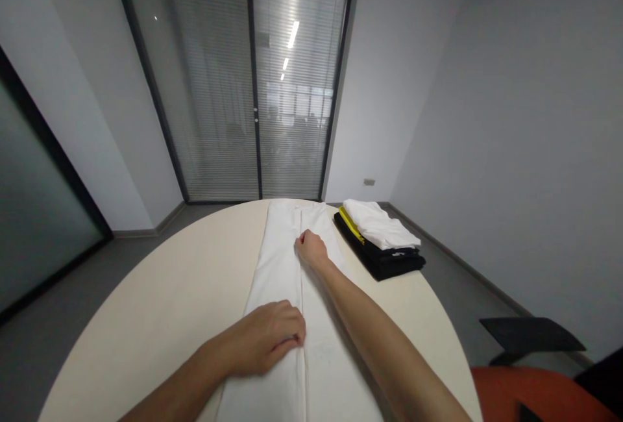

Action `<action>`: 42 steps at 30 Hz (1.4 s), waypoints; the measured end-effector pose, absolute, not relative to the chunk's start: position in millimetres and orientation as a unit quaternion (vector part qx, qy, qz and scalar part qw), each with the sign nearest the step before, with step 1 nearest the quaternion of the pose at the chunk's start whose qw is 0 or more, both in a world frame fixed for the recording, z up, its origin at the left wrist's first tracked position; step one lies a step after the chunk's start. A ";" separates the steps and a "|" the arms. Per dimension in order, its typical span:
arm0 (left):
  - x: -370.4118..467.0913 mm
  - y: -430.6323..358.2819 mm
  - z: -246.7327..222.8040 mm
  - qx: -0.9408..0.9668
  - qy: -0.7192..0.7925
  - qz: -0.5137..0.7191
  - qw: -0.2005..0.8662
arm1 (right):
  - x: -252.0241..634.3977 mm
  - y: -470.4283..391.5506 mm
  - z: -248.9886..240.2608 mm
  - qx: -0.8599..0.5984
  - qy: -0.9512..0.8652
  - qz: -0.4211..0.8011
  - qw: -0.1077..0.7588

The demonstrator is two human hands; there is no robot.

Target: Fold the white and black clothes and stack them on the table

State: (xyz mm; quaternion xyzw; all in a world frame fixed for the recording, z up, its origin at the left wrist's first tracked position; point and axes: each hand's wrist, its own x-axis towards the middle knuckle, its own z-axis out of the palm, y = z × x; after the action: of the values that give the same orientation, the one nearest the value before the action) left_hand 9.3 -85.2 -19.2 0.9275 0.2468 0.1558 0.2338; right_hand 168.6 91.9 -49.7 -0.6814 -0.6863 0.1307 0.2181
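Note:
A long white garment (277, 273) lies flat on the table, running from the near edge to the far edge. A narrow line runs down its middle, where two edges meet. My left hand (270, 334) rests on the nearer part, its curled fingers closed on the cloth at that line. Farther away, my right hand (311, 248) is also closed, pinching the cloth along the same line. My right forearm crosses above the garment's right half and hides some of it. The exact kind of garment cannot be made out.
On the round cream table (195, 279), a stack of folded clothes stands at the far right: a white piece (379, 224) on top, a yellow one (351, 224), and black ones (389, 267) below. An orange-seated chair (535, 393) with a black armrest (533, 334) stands at the lower right.

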 end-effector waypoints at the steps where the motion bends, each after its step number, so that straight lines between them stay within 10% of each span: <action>1: 10.2 -86.1 -19.1 0.928 0.248 0.153 0.234 | 171.2 90.0 -52.8 -0.674 -0.692 0.128 0.224; 8: 11.3 -89.8 -19.4 0.919 0.261 0.159 0.249 | 186.6 86.6 -71.5 -0.608 -0.707 0.157 0.326; 25: 16.6 -107.2 -24.4 0.894 0.359 -0.028 0.267 | 183.0 54.6 -70.0 -0.567 -0.798 0.057 0.195; 42: 20.9 -88.6 -40.6 0.911 0.362 0.069 0.183 | 166.2 104.3 -43.6 -0.631 -0.761 0.074 0.133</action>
State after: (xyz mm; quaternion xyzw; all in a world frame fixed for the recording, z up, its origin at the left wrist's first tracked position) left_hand 20.9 -88.6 -40.6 0.9115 0.3617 0.0693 0.1834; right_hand 166.2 104.3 -43.6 -0.6307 -0.7608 0.0744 0.1334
